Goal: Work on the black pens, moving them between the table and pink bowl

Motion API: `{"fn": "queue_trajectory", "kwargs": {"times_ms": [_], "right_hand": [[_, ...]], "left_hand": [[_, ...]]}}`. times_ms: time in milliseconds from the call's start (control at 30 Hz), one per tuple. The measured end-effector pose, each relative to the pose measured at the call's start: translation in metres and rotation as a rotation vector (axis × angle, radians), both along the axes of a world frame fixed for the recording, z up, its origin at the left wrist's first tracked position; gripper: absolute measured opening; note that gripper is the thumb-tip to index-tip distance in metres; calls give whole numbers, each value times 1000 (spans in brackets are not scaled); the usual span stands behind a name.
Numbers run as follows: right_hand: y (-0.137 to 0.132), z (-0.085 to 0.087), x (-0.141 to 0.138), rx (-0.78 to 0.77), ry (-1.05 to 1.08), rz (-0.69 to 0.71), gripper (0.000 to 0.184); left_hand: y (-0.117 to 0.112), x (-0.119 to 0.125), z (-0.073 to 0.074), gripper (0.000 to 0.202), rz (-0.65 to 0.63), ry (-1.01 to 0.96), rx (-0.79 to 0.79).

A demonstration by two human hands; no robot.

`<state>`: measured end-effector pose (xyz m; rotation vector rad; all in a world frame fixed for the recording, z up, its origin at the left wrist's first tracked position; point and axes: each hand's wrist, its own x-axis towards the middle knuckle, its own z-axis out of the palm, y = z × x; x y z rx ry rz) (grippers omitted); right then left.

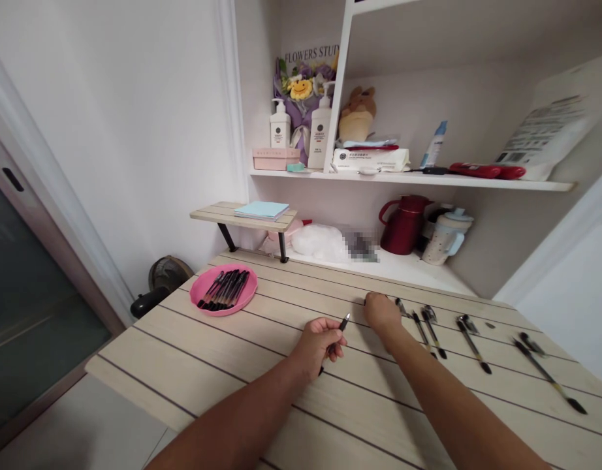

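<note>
Right of the pink tray (203, 305), the left hand (316, 344) pinches a pen (342, 325) tip-outward — clear of its palm; the right hand (380, 313) curls downward, grasp indiscernible.

A slatted wooden table (183, 365) is set against a white wall (134, 117). A white shelf (477, 181) is fitted in the alcove behind. A dark glass door (21, 307) is seen at left, above a pale tiled floor (85, 431).

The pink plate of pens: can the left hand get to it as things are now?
Probably yes. Only bare table lies between the left hand, which holds a pen, and the pink plate; nothing stands in the way.
</note>
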<state>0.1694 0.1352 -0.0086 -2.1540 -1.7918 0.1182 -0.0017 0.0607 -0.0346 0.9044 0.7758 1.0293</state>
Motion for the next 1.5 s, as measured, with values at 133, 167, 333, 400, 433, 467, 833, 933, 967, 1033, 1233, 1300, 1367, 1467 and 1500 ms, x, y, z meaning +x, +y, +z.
{"fn": "queue_trajectory", "kwargs": {"times_ms": [133,167,333,400,433,467,833,933,967,1033,1233,1300,1367,1467,1500], "right_hand": [[-9,-8,-13,-12,37,19,22],[-12,-9,-16,-15,59,31,21],[-35,-10,-23,-38,220,138,6],[-47,-9,-20,-45,372,168,9],[-54,-8,-18,-44,528,176,11],[-60,-8,-15,-31,731,178,14],[-91,1,-10,347,1586,113,33],[-92,4,-12,327,1514,154,33],[-93,5,-12,314,1489,169,33],[-94,6,-12,293,1445,183,32],[-97,7,-13,207,1391,178,31],[-98,8,-15,175,1381,187,31],[-100,9,-16,153,1359,183,31],[-101,8,-18,84,1309,191,33],[-101,7,-19,55,1297,199,34]], "left_hand": [[1,0,0,28,8,1,-8],[1,0,0,28,11,-5,-5],[0,-1,2,27,11,-32,20],[-2,-1,3,29,-16,-30,24],[-3,0,3,30,-32,-25,24],[-4,0,3,31,-49,-17,25],[-10,3,4,35,-138,118,44],[-10,3,5,34,-147,138,55],[-10,3,6,34,-150,140,60],[-10,3,6,34,-148,138,65],[-9,2,5,31,-152,105,49],[-9,2,5,31,-152,89,42],[-10,2,5,33,-139,74,38],[-12,4,5,34,-106,54,60],[-13,4,4,34,-99,48,74]]}}
